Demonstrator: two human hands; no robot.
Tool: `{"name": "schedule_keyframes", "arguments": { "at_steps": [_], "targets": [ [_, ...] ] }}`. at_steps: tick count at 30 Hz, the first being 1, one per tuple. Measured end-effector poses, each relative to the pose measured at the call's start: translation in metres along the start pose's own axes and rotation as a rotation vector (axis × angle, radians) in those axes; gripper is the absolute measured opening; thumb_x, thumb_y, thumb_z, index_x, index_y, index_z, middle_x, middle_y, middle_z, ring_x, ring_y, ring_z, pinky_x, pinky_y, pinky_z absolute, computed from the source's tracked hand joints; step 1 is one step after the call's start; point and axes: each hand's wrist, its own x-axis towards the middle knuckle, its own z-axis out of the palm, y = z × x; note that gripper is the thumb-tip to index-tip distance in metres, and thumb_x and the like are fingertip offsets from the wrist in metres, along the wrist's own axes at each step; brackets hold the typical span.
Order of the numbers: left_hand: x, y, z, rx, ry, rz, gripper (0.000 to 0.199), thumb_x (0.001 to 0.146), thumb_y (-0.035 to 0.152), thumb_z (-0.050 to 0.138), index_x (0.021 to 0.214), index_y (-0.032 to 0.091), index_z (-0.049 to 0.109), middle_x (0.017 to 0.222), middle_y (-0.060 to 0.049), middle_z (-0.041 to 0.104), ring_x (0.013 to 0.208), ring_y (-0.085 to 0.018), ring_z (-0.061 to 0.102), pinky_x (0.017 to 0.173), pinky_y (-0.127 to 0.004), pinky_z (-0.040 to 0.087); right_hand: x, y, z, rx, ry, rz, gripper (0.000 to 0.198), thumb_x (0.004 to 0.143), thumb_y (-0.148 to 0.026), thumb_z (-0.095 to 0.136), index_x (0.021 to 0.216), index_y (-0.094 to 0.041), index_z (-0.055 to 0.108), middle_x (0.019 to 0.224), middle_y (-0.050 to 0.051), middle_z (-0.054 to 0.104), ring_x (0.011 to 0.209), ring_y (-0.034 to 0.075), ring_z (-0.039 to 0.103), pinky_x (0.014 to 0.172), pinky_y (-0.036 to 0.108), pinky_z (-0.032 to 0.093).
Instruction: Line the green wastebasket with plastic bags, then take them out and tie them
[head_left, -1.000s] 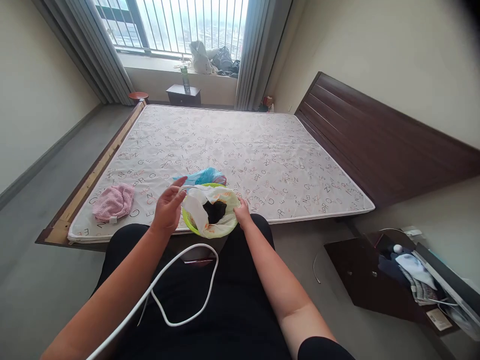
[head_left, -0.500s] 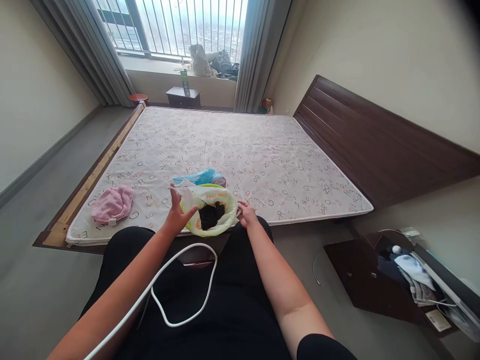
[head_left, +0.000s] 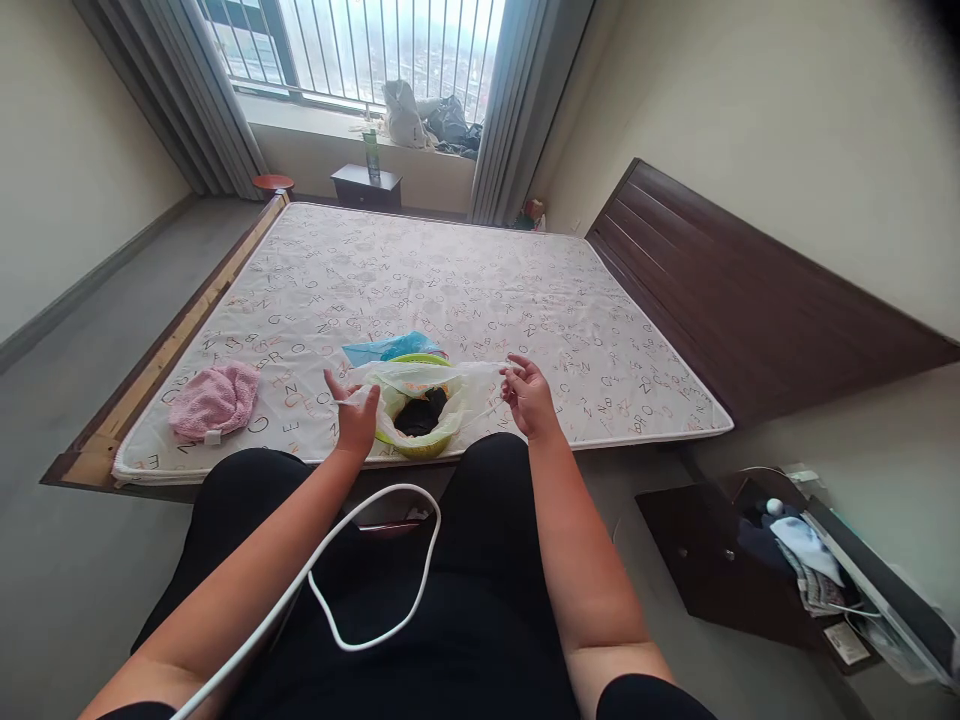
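A white translucent plastic bag (head_left: 469, 392) lines a yellow-green bin (head_left: 420, 449) at the mattress edge, between my knees. Something black (head_left: 422, 412) lies inside the bag. My left hand (head_left: 355, 412) grips the bag's left edge between thumb and fingers. At the other side, my right hand (head_left: 528, 393) pinches the bag's right edge, pulled out taut past the rim. Just behind the bin lies a blue plastic bag (head_left: 397, 347), partly hidden by it.
A pink cloth (head_left: 215, 402) rests on the letter-printed mattress (head_left: 480, 290), left of the bin. A white cable (head_left: 360, 640) loops in front of my torso. To the right stands a dark nightstand (head_left: 712, 560) with clothes on it; the headboard (head_left: 750, 280) rises behind.
My right hand has moved right and upward, drawing out the bag's edge. The left hand has shifted slightly left, and the bag's opening is stretched wider above the bin.
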Motion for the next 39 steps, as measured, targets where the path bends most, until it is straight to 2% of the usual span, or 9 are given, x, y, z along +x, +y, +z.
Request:
{"name": "schedule_keyframes", "arguments": {
  "at_steps": [3, 6, 9, 12, 17, 21, 26, 31, 39],
  "targets": [
    [0.021, 0.004, -0.011, -0.05, 0.217, -0.13, 0.068, 0.098, 0.056, 0.061, 0.153, 0.02, 0.042, 0.149, -0.018, 0.056, 0.144, -0.024, 0.051, 0.119, -0.037, 0.04, 0.003, -0.004, -0.01, 0.058, 0.178, -0.131, 0.042, 0.071, -0.028, 0.08, 0.112, -0.023, 0.068, 0.088, -0.003, 0.064, 0.077, 0.01, 0.061, 0.071, 0.023, 0.049],
    [0.046, 0.011, -0.024, -0.207, 0.285, -0.303, 0.043, 0.101, 0.054, 0.052, 0.118, 0.017, 0.066, 0.133, -0.017, 0.064, 0.129, -0.025, 0.062, 0.107, -0.037, 0.051, 0.006, -0.002, -0.016, 0.063, 0.359, -0.226, 0.04, 0.076, -0.034, 0.077, 0.114, -0.024, 0.069, 0.1, 0.0, 0.066, 0.098, 0.013, 0.064, 0.08, 0.024, 0.049],
    [0.066, 0.025, -0.032, -0.513, 0.2, -0.335, 0.039, 0.099, 0.056, 0.056, 0.083, 0.02, 0.054, 0.103, -0.011, 0.071, 0.105, -0.022, 0.07, 0.093, -0.036, 0.057, 0.01, 0.003, -0.016, 0.122, 0.377, -0.238, 0.046, 0.081, -0.036, 0.071, 0.126, -0.03, 0.063, 0.105, 0.001, 0.065, 0.102, 0.016, 0.066, 0.082, 0.029, 0.051],
    [0.073, 0.044, -0.032, -0.627, 0.057, -0.262, 0.056, 0.095, 0.064, 0.061, 0.069, 0.023, 0.034, 0.068, -0.001, 0.055, 0.074, -0.015, 0.063, 0.082, -0.032, 0.057, 0.014, 0.006, -0.009, 0.183, 0.351, -0.251, 0.05, 0.081, -0.037, 0.07, 0.129, -0.032, 0.057, 0.097, -0.001, 0.062, 0.08, 0.013, 0.063, 0.072, 0.027, 0.05],
    [0.059, 0.077, -0.01, -0.232, -0.218, -0.073, 0.069, 0.089, 0.088, 0.045, 0.06, 0.025, 0.04, 0.05, 0.002, 0.033, 0.058, -0.018, 0.052, 0.069, -0.034, 0.052, 0.004, 0.003, 0.019, -0.204, 0.057, -0.238, 0.032, 0.091, -0.047, 0.063, 0.116, -0.027, 0.065, 0.08, -0.004, 0.053, 0.056, 0.01, 0.041, 0.056, 0.024, 0.04],
    [0.039, 0.105, 0.018, 0.237, -0.546, 0.264, 0.079, 0.089, 0.093, 0.026, 0.058, 0.024, 0.05, 0.055, -0.004, 0.049, 0.061, -0.02, 0.051, 0.07, -0.037, 0.049, -0.014, -0.007, 0.056, -0.705, -0.33, -0.354, 0.034, 0.091, -0.041, 0.068, 0.122, -0.028, 0.073, 0.086, -0.001, 0.062, 0.068, 0.012, 0.053, 0.073, 0.029, 0.048],
    [0.022, 0.119, 0.042, 0.322, -0.729, 0.515, 0.086, 0.091, 0.09, 0.006, 0.064, 0.023, 0.052, 0.065, -0.009, 0.061, 0.069, -0.022, 0.055, 0.075, -0.038, 0.049, -0.026, -0.015, 0.092, -0.862, -0.652, -0.511, 0.053, 0.09, -0.026, 0.064, 0.143, -0.033, 0.065, 0.102, 0.001, 0.073, 0.086, 0.017, 0.063, 0.09, 0.033, 0.051],
    [0.016, 0.107, 0.044, 0.346, -0.855, 0.448, 0.085, 0.096, 0.082, 0.002, 0.056, 0.023, 0.048, 0.058, -0.009, 0.057, 0.06, -0.02, 0.054, 0.068, -0.036, 0.046, -0.025, -0.014, 0.095, -0.757, -0.637, -0.379, 0.029, 0.09, -0.032, 0.067, 0.117, -0.028, 0.077, 0.09, 0.001, 0.074, 0.082, 0.018, 0.067, 0.078, 0.031, 0.052],
    [0.013, 0.114, 0.043, 0.468, -1.084, 0.262, 0.043, 0.095, 0.053, 0.056, 0.068, 0.021, 0.064, 0.066, -0.005, 0.07, 0.065, -0.02, 0.066, 0.065, -0.032, 0.047, -0.018, -0.003, 0.077, -0.644, -0.594, -0.192, 0.014, 0.079, -0.033, 0.075, 0.09, -0.024, 0.072, 0.067, -0.007, 0.052, 0.063, 0.011, 0.046, 0.059, 0.024, 0.037]
  ]
}}
